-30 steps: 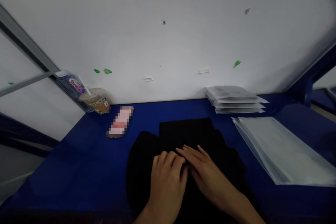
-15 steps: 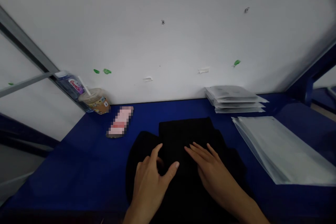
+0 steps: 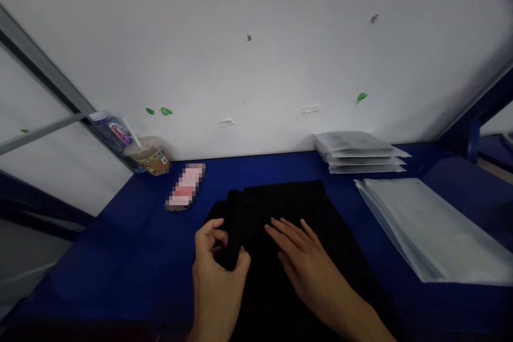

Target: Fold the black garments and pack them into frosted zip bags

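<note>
A black cloth garment (image 3: 288, 200) lies folded on the blue table (image 3: 132, 256), reaching down past the bottom edge of the view. My left hand (image 3: 218, 270) has its thumb and fingers curled round a raised fold at the garment's left side. Flat on the middle of the cloth rests my right hand (image 3: 308, 259), its fingers stretched out and holding nothing. The dark fabric hides most of its layers and edges.
Stacked clear packets (image 3: 356, 152) sit at the back right, with larger translucent bags (image 3: 433, 230) in front of them. At the back left are a pink blurred phone-like item (image 3: 186, 187), a drink cup (image 3: 150, 156) and a bottle (image 3: 114, 131). A white wall (image 3: 256, 75) stands behind.
My left hand has moved left and closed on the cloth, whose left part now stands up in a fold. My right hand has slid slightly left, still flat.
</note>
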`<state>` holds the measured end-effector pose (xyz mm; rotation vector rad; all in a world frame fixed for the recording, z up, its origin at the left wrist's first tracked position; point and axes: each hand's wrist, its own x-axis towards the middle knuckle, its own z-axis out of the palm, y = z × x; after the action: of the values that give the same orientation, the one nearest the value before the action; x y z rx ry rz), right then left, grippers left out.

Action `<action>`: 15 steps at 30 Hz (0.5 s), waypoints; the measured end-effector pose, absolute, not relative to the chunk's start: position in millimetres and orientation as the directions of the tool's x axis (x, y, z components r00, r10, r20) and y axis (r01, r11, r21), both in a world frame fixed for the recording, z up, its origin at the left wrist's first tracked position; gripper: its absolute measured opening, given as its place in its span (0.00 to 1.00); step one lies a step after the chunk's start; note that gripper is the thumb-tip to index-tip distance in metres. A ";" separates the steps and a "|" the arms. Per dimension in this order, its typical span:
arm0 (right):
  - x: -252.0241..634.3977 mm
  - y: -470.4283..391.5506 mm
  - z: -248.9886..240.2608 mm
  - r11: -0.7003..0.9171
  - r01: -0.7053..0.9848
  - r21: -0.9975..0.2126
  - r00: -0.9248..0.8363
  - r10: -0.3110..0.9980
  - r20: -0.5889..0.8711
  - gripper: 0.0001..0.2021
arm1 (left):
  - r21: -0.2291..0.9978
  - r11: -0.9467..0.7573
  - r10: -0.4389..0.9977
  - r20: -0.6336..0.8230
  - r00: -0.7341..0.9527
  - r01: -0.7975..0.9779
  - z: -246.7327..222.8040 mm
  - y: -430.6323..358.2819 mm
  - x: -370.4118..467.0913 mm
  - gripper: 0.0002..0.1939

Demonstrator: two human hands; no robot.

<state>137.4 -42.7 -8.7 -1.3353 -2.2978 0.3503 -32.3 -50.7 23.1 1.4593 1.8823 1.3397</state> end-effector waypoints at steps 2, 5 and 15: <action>140.3 -44.9 -7.8 0.485 0.744 -0.459 -0.397 0.874 0.280 0.25 | 0.810 -0.088 0.849 0.366 -0.382 0.580 21.0 -50.5 -27.5 0.20; 149.7 -46.8 -8.6 0.357 0.730 -0.583 -0.230 0.931 0.282 0.19 | 0.656 -0.344 0.775 0.602 -0.192 0.672 10.3 -50.1 -13.9 0.18; 161.2 -36.4 -12.1 -0.041 0.552 -0.833 0.071 0.997 -0.003 0.24 | 0.362 -0.703 0.673 0.617 0.409 0.612 -9.5 -62.0 20.1 0.21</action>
<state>161.2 -36.4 -12.1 -1.6758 -1.5590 0.8384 20.1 -62.0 -9.5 2.5697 1.1744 1.1825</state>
